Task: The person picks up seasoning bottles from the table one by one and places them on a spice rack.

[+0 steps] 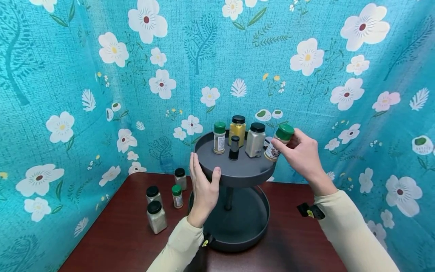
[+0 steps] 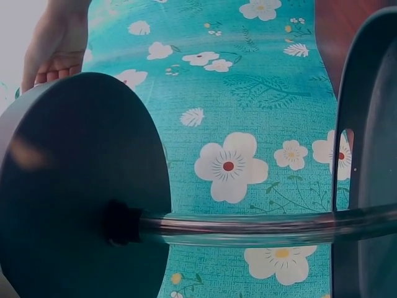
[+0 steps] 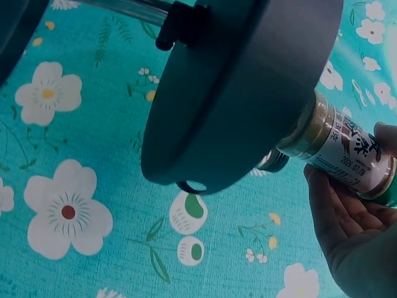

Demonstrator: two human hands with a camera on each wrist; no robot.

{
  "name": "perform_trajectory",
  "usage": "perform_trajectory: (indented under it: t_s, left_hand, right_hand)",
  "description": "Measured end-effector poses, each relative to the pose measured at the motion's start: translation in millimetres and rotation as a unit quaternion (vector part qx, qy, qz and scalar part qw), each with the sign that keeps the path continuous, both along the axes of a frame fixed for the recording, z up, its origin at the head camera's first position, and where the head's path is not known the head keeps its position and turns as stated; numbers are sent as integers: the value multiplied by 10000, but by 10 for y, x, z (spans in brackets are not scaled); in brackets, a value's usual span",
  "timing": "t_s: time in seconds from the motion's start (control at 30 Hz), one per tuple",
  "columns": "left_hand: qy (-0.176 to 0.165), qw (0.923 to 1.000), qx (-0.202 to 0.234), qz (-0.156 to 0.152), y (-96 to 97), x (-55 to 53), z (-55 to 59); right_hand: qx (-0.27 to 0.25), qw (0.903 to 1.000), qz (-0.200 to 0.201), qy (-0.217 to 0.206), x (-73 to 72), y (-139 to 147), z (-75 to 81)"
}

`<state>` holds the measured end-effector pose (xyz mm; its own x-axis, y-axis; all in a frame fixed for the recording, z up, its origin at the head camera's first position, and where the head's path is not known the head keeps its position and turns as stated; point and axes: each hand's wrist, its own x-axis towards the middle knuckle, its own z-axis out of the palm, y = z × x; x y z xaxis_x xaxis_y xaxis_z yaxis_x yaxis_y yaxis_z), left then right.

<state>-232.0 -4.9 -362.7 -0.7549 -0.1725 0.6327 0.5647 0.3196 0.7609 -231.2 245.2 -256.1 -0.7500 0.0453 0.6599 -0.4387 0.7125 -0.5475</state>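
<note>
Green-capped jar (image 3: pixel 350 149) is leaning in my curled right hand (image 1: pixel 304 153), seemingly mid-placement, needing levelling, my straight-fingered left hand (image 1: pixel 205 187) touching the upper tray (image 1: pixel 234 168).

Green-lidded jar (image 3: pixel 320 129), held: white label (image 3: pixel 350 155) bearing large dark Chinese characters, partly covered; small printed date starting "2026.07", final digits unclear. Second green-lidded jar (image 1: pixel 219 139), upper tray (image 1: pixel 221 166): label print illegible.

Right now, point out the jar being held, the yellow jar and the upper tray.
Held jar (image 3: pixel 351 151): right wrist view, on its label.
Yellow jar (image 1: pixel 238 130): head view, on its body.
Upper tray (image 1: pixel 238 181): head view, on its front wall.
</note>
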Motion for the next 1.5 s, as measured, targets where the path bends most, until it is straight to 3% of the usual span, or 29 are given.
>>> perform_trajectory:
  t_s: [0.33,0.57,1.1,1.5]
  left_hand:
    - [30,10000,53,65,17,5,-16]
    - [55,9999,25,150,26,12,-21]
    - [72,9999,-3,147,38,23,-29]
    - [136,9998,-50,160,30,2,-29]
  right_hand:
    - [263,9990,336,-95,-35,-131,-61]
    - [434,9961,672,-382,0,-205,-96]
    - [512,9904,934,-883,-1,-330,-208]
    - [490,9906,805,-994,-53,-358,-197]
